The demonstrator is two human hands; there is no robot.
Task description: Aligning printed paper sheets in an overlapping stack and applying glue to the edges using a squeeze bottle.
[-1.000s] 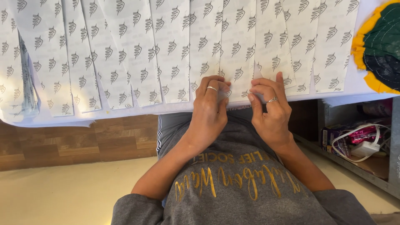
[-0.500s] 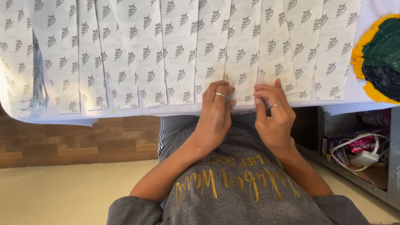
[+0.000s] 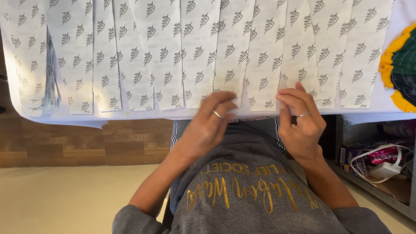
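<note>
Several white paper strips (image 3: 203,52) printed with small grey leaf marks lie side by side over a white table edge (image 3: 130,115). My left hand (image 3: 208,125), with a ring, pinches the lower end of a middle strip (image 3: 229,73). My right hand (image 3: 301,121), also ringed, pinches the lower end of the strip beside it (image 3: 264,73). Both hands sit at the table's near edge, above my grey sweatshirt (image 3: 247,195).
A round piece of yellow and dark green cloth (image 3: 401,69) lies at the right edge of the table. Below right, a shelf (image 3: 390,190) holds a white charger with cable (image 3: 381,167) and packets. A wooden skirting (image 3: 78,141) and pale floor (image 3: 65,199) lie on the left.
My hands have moved slightly apart and down along the strip ends; the view has shifted a little, with the strips now sitting lower in frame.
</note>
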